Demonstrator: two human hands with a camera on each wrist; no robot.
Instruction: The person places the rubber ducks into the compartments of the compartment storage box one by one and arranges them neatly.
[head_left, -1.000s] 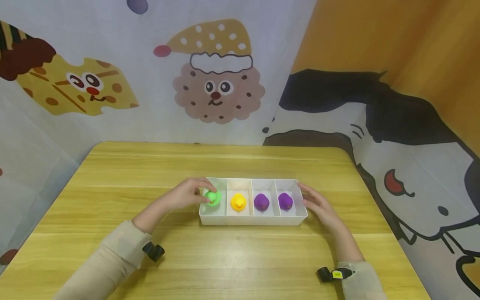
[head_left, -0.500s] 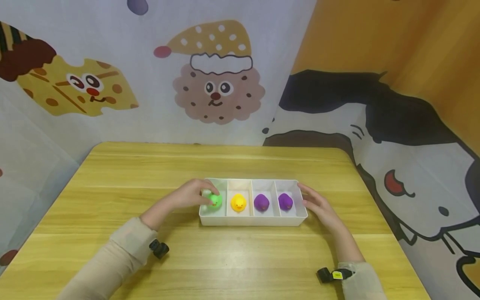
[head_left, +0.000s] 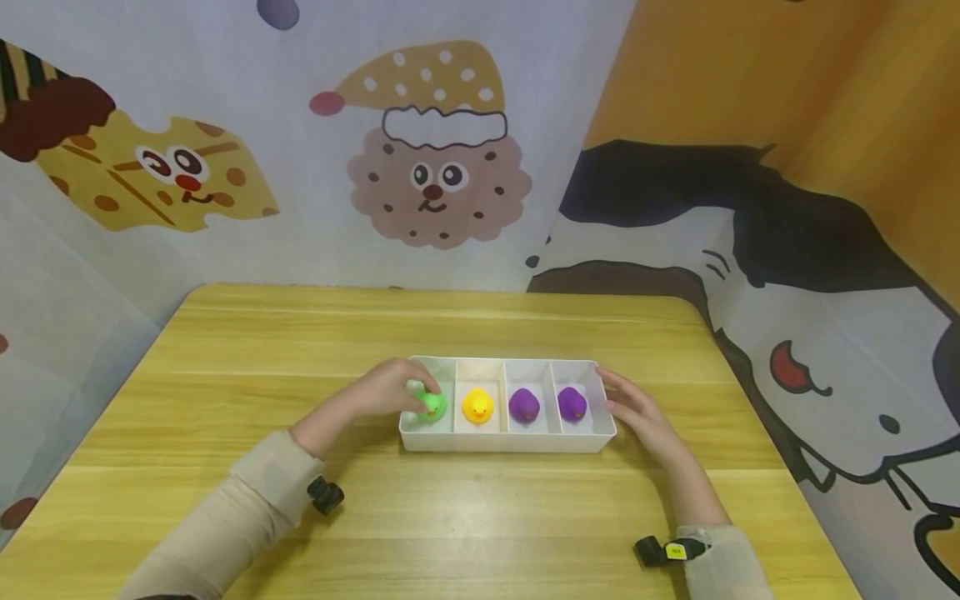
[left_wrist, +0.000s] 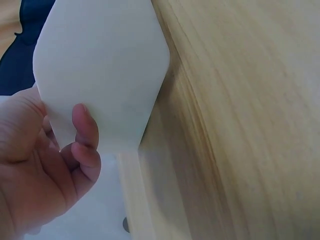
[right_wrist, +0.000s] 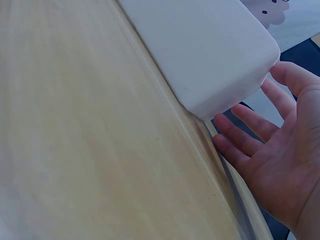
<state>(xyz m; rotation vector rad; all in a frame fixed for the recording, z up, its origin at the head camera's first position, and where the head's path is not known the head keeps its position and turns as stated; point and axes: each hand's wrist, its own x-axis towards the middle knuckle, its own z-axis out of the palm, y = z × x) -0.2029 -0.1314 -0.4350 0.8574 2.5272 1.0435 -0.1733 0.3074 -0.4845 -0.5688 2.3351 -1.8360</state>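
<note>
A white divided box (head_left: 502,442) lies on the table, with a single row of compartments. In its leftmost compartment, my left hand (head_left: 386,388) pinches a green rubber duck (head_left: 435,406) between thumb and index finger. A yellow rubber duck (head_left: 477,406) sits in the compartment beside it. Farther right are two purple rubber ducks (head_left: 524,406), one per compartment. My right hand (head_left: 643,419) touches the box's right end with fairly straight fingers. In the left wrist view, the box's outer wall (left_wrist: 102,65) hides the ducks and the tips of the pinching fingers.
The wooden table (head_left: 480,517) extends around the box on all sides. Behind it hangs a patterned cloth (head_left: 442,267) with cartoon figures. A small black camera (head_left: 326,495) is on the left wrist, another black camera (head_left: 660,550) on the right.
The green duck has shifted slightly right and toward the front within its compartment, with my left hand and forearm following to the right. My right hand has stayed at the box's end.
</note>
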